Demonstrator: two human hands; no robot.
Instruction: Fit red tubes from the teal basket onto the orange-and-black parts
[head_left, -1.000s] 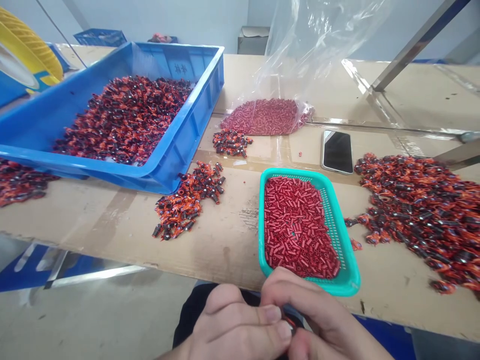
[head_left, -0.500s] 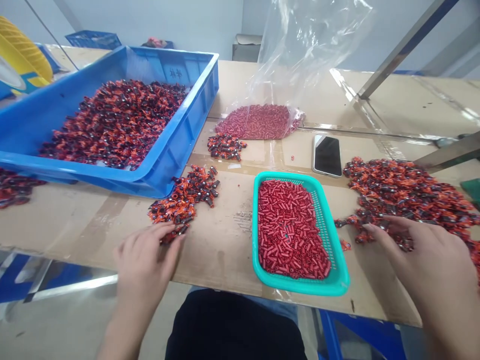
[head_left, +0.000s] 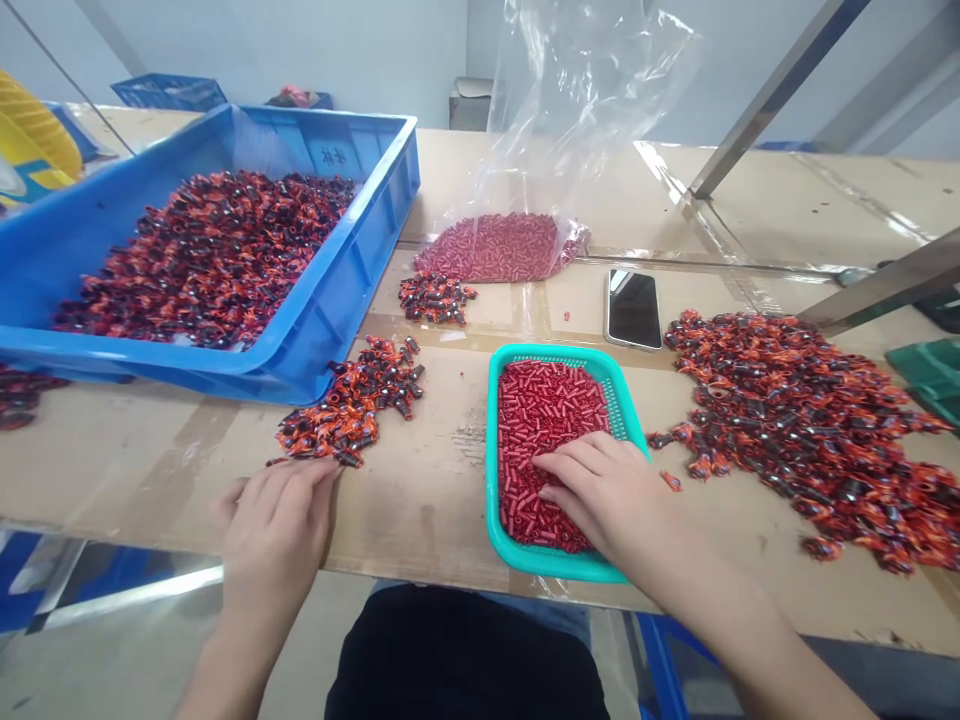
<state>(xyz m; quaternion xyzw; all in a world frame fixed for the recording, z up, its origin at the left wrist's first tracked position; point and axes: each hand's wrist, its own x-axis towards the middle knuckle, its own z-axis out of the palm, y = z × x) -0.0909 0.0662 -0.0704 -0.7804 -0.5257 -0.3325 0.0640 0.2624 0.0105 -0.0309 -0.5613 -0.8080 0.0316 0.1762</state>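
Note:
My left hand (head_left: 274, 520) rests on the cardboard-covered bench, its fingertips at the lower edge of a loose heap of orange-and-black parts (head_left: 352, 405). My right hand (head_left: 600, 490) lies over a teal mesh basket (head_left: 491, 480), its fingers down among the short red tubes (head_left: 544, 410) filling it. The hand hides the basket's lower right part. Whether those fingers pinch a tube is hidden. A larger heap of the same orange-and-black parts (head_left: 795, 425) spreads to the right of the basket.
A blue plastic crate (head_left: 322, 310) full of these parts stands at the left. Behind the basket lie a clear bag of red tubes (head_left: 499, 248), a small dark heap (head_left: 435, 298) and a phone (head_left: 634, 310). A steel frame bar (head_left: 772, 100) rises at the back right.
My right hand has moved left from the right heap into the basket. My left hand has drawn slightly back along the heap's lower edge. The view has shifted, and the scene sits further left.

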